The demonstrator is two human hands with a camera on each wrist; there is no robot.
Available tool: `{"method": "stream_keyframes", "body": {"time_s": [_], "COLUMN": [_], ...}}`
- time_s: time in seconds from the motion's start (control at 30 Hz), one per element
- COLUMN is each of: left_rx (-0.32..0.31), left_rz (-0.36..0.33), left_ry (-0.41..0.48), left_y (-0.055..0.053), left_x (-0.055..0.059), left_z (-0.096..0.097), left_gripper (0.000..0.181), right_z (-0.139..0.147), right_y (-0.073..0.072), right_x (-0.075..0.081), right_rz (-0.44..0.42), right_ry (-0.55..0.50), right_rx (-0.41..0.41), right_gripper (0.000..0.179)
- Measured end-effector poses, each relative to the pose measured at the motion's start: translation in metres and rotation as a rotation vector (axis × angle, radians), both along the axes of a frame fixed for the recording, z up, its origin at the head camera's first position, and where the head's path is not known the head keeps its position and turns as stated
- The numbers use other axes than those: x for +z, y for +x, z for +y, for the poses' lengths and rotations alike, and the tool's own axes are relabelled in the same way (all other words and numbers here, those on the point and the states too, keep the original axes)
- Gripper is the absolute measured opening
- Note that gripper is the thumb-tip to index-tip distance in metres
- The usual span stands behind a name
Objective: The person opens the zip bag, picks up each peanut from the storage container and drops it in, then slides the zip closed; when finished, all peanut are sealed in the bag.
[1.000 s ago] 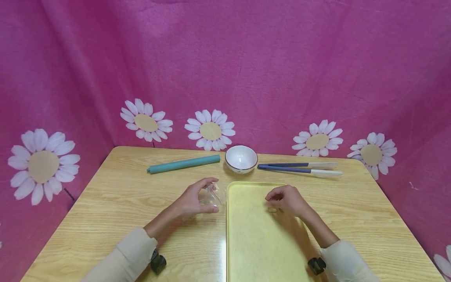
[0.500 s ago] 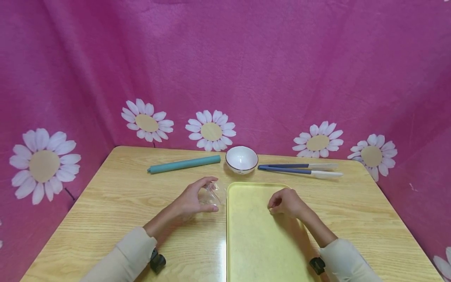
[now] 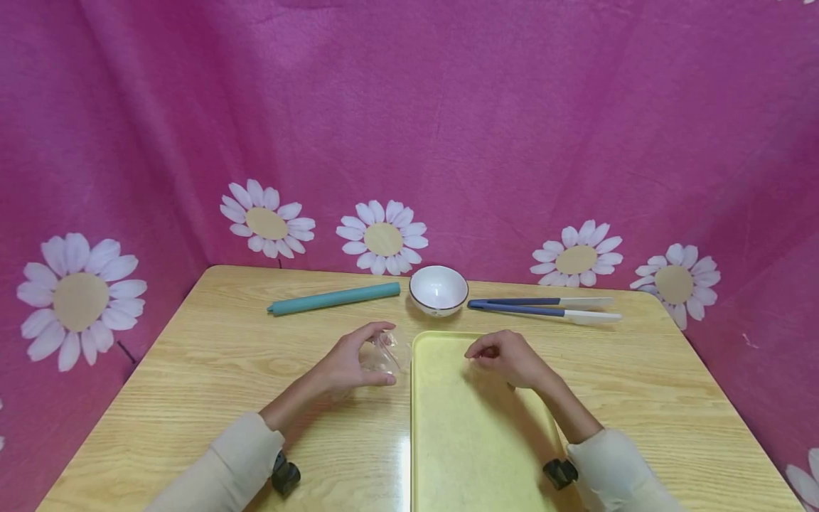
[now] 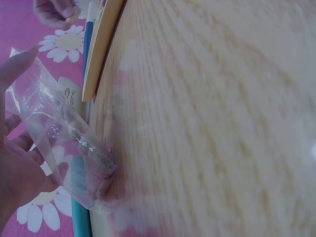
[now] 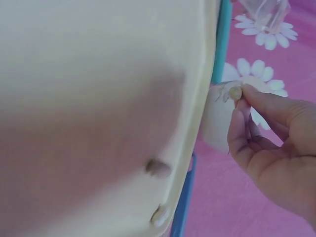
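One nut-like piece (image 5: 235, 93) is pinched by the right hand (image 3: 507, 358) above the yellow tray (image 3: 461, 441); the left hand (image 3: 348, 363) holds a clear plastic bag (image 4: 66, 138) between spread thumb and fingers.

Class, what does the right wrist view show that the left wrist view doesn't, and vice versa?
Only right wrist: the inner surface of the tray, with two small pieces lying on it.
Only left wrist: the wood-grain tabletop and the palm of the left hand.
Both: the right hand pinching another piece, clear bag, bowl, teal rod, blue tongs, flowered cloth.
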State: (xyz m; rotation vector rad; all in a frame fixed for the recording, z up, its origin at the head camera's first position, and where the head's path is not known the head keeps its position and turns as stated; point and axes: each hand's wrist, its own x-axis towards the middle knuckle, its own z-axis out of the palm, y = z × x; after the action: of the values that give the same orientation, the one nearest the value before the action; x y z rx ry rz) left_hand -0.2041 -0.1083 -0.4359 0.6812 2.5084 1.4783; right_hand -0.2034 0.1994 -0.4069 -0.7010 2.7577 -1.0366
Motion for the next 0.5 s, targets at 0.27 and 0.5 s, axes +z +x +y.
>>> {"method": "stream_keyframes", "body": {"time_s": [0.27, 0.5], "left_rx": [0.007, 0.028], "left_rz": [-0.016, -0.05], "left_ry": [0.006, 0.005], "left_y": [0.001, 0.001], "left_x": [0.001, 0.0], "left_z": [0.0, 0.002], "left_gripper": [0.081, 0.08], "right_z": [-0.033, -0.065], "right_y": [0.0, 0.0], "right_x": [0.008, 0.007], "right_rz": [-0.053, -0.057], "right_ry": [-0.238, -0.39], "right_rx": [-0.04, -0.081], "right_gripper": [0.009, 0.013]}}
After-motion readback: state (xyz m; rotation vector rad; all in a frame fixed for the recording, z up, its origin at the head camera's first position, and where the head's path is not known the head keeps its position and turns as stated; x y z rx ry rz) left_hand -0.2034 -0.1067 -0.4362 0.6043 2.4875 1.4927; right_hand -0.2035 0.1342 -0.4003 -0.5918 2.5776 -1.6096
